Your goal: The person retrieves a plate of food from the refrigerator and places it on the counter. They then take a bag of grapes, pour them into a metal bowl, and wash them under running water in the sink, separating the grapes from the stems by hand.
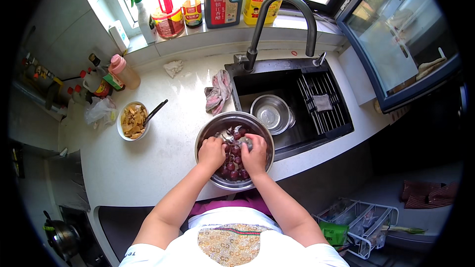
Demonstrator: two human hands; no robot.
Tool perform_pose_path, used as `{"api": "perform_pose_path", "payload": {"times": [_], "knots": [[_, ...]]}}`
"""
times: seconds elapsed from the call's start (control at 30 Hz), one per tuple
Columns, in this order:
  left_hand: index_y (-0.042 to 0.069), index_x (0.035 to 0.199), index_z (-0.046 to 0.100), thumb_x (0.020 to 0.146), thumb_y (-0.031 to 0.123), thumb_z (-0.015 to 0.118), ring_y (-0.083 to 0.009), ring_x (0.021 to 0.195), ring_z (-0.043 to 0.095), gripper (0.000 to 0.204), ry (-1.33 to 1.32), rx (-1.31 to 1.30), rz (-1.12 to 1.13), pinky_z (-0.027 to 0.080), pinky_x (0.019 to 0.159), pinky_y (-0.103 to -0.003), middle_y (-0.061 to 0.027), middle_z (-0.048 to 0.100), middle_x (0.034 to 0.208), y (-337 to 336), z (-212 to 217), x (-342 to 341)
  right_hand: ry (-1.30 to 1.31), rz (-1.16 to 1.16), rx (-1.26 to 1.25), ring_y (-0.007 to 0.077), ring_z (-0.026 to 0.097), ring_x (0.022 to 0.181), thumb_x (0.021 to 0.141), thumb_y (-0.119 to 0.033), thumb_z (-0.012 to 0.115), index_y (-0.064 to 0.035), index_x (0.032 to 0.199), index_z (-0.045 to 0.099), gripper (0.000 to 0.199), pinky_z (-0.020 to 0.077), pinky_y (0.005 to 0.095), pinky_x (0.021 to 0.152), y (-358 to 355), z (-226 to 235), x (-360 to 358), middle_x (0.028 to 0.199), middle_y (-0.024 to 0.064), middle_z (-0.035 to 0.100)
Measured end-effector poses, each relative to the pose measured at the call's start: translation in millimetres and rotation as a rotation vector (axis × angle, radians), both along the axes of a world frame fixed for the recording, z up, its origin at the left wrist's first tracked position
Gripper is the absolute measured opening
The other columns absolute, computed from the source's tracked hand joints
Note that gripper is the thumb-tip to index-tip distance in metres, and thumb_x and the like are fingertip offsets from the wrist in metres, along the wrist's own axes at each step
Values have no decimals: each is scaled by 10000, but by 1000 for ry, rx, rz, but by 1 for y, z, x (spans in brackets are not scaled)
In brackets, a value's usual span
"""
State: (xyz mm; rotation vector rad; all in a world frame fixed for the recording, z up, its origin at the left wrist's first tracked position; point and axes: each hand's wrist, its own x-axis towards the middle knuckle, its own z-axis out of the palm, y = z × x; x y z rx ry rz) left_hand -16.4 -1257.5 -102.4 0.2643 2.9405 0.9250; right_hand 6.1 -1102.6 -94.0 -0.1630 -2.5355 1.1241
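White surface point(148, 163): carries all. Black sink point(292, 99), right: smaller steel bowl inside. Steel bowl point(210, 133), surface front edge: red grapes point(233, 165) in water. My left hand point(212, 152) and right hand point(256, 154): fingers curled into the grapes, grip unclear. I'd rub gently, keeping water in.

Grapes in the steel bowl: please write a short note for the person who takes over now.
Left hand and right hand: both in the steel bowl, closed over the dark red grapes.
The bowl stands on the white counter, at the black sink's left edge.
A smaller steel bowl sits in the sink.
Done: grapes are in the bowl.
Left: cannot tell how far the handling is.
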Motion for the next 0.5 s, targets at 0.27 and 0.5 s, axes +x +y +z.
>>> {"api": "perform_pose_path", "payload": {"times": [0.27,0.5], "knots": [[17,1074,565,786,4,554,-378,993,549,289,78,271,191,431,881,-450,-191,604,1000,4,-29,6,-255,117,428,313,500,1001,733,-285,697,-102,863,698,225,406,442,885,-27,1,-30,987,125,552],[17,1271,477,840,58,574,-294,1056,561,445,-413,592,124,434,920,-364,-172,589,1154,1,-26,-14,-211,134,7,307,508,1013,706,-210,726,-73,782,669,166,408,417,897,-13,-26,-26,1009,144,556]]}}
